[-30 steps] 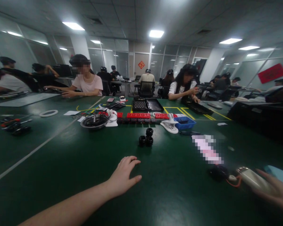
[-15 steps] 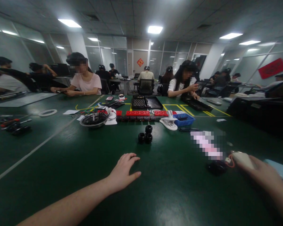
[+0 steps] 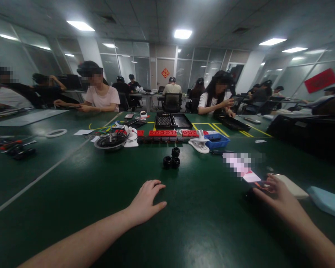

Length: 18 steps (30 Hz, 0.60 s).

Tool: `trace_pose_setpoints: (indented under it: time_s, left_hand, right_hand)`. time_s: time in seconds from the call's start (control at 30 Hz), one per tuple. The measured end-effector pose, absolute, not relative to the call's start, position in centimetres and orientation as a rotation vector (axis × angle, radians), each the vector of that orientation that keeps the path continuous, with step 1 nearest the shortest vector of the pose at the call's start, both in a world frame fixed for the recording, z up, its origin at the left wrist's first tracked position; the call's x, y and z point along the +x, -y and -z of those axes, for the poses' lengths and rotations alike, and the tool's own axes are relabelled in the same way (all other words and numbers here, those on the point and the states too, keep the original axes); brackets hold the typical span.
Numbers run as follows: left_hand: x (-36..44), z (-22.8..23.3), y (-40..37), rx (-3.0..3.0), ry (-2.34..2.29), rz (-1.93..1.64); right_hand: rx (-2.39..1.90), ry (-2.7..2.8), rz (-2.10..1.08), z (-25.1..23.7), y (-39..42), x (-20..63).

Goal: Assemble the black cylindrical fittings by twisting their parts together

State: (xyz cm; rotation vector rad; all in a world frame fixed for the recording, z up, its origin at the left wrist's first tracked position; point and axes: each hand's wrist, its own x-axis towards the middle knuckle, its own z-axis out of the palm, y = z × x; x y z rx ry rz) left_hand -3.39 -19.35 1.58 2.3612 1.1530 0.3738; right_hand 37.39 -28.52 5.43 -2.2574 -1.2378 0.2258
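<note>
My left hand (image 3: pixel 148 201) is open on the green table (image 3: pixel 201 227), fingers and thumb apart, holding nothing. Beyond its fingertips sit three small black wheel-like pieces (image 3: pixel 172 160), grouped close together. At the right, my right hand (image 3: pixel 280 195) reaches over an orange cord (image 3: pixel 264 186) and a black object (image 3: pixel 251 194), with thumb and fingers apart. That black object is blurred and partly covered, so its kind is unclear. Just behind the right hand lies a cream rounded block (image 3: pixel 293 186). A light blue case (image 3: pixel 328 203) is farther right.
A metal bowl of cables (image 3: pixel 110 142), a white clamp stand (image 3: pixel 199 143), red blocks (image 3: pixel 163 133) and a blue bin (image 3: pixel 217 141) line the table's middle. Tools (image 3: pixel 16 149) lie left. A large black bag (image 3: pixel 304 134) stands right. Two people sit across the table.
My right hand has left the cream block and moved left over the orange cord and black object. The cream block now lies uncovered. My left hand has stayed in place.
</note>
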Motion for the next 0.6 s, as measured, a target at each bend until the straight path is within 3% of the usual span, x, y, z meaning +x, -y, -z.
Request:
trace_pose_setpoints:
  time_s: [0.2, 0.6]
  left_hand:
    - [-3.4, -1.6, 19.4, 2.363, -1.15, -0.37]
    - [-3.4, -1.8, 19.4, 2.346, -1.147, -0.35]
  right_hand:
    - [-2.36, 1.247, -0.436, -4.1, 28.9, 36.2]
    - [-2.279, 1.201, -0.299, -0.7, 31.0, 42.0]
